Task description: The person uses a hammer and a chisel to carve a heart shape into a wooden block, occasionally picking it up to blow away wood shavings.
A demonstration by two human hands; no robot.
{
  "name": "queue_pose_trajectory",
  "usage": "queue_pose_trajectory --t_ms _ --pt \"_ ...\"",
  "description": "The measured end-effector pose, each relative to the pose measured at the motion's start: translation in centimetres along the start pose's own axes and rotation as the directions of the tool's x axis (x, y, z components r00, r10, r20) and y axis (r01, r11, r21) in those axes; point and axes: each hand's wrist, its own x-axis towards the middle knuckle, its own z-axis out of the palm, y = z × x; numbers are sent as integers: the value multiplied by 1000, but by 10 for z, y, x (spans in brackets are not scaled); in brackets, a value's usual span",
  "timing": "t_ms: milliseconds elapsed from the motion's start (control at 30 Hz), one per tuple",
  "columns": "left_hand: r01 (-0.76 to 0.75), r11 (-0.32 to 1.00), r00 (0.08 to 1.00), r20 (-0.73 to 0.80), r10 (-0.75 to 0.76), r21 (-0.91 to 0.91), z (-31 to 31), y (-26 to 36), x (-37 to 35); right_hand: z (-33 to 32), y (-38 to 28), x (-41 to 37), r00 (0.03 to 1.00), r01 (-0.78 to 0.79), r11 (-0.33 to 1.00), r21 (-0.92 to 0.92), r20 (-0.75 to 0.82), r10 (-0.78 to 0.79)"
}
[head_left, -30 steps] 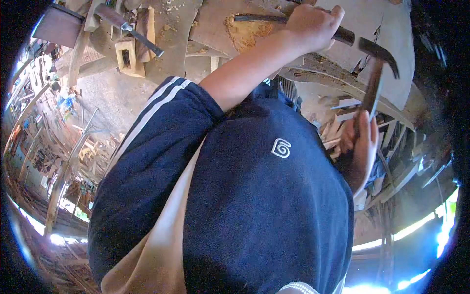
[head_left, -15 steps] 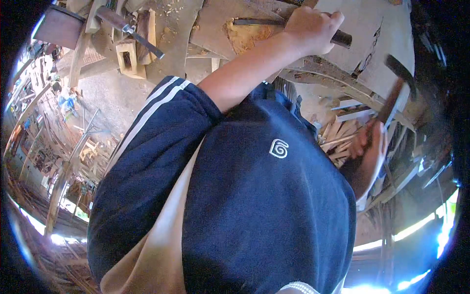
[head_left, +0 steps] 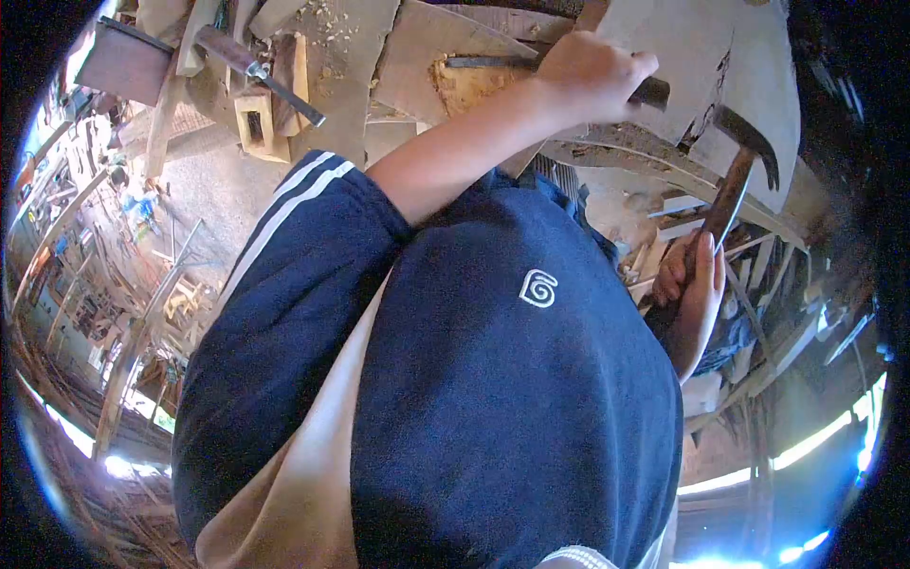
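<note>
My left hand [head_left: 592, 76] is wrapped round the handle of a chisel [head_left: 488, 63]. Its blade points left over a pale, freshly cut patch of wood [head_left: 474, 87], and the dark butt of the handle sticks out on the right of my fist. Lower at the right, my right hand [head_left: 694, 273] grips the wooden handle of a claw hammer [head_left: 744, 137]. The hammer's metal head is up, a short way to the right of the chisel's butt and apart from it.
A second chisel [head_left: 254, 68] with a wooden handle lies at the upper left, its blade near a small wooden block with a hole [head_left: 261, 125]. Wood shavings [head_left: 327, 24] are scattered on the bench. A cracked board [head_left: 678, 43] lies beyond my left hand. Timber offcuts [head_left: 678, 223] fill the lower right.
The hammer and my right hand have shifted left, bringing the head closer to the chisel's butt. My left hand keeps its hold on the chisel, slightly further left in view.
</note>
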Motion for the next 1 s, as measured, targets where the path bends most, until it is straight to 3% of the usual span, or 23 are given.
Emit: queue_pose_trajectory --t_ms 100,167,200,300,367,433,567,633,667,733,767,833,867,933,1000 --pt "-68 997 997 -35 67 -31 -28 11 -17 -5 9 -4 996 -4 999 34 -86 7" --pt "-71 997 995 -80 68 -38 -50 19 -26 -13 21 -3 998 -26 999 44 -64 29" --pt "-138 984 980 -158 120 -111 -53 14 -31 -16 25 -2 998 -52 997 48 -40 54" --pt "-203 954 969 -186 164 -220 -71 6 -38 -7 32 -3 988 -113 989 96 -98 123" --pt "-225 941 964 -201 176 -254 -85 5 -42 -12 37 4 993 -114 991 69 -22 116" --pt "-216 919 976 -109 190 -331 -97 0 -51 -10 37 4 996 -94 994 56 13 94" --pt "-325 847 939 -251 236 -422 -125 -13 -81 1 24 -2 999 -35 999 -2 -6 35" --pt "-298 804 908 -414 71 -515 -129 -12 -95 5 22 1 998 -67 996 -59 -23 66" --pt "-301 804 907 -414 76 -513 -131 -16 -100 7 19 0 998 -64 996 -56 -24 63" --pt "-230 643 885 -432 -174 -731 -138 -28 -115 14 16 0 994 -105 992 -64 23 107" --pt "-229 649 883 -436 -176 -725 -139 -38 -122 15 19 3 994 -105 992 -66 32 107" --pt "-280 362 634 -454 -626 -889 -139 -69 -132 13 24 9 994 -89 987 -133 57 97" --pt "-332 291 513 -430 -743 -898 -139 -90 -143 15 24 11 993 -86 987 -133 67 95" --pt "-430 199 298 -347 -889 -880 -142 -109 -161 17 21 12 986 -110 975 -196 102 132" --pt "-374 221 262 -331 -906 -901 -151 -113 -170 22 16 14 986 -117 969 -218 89 139"
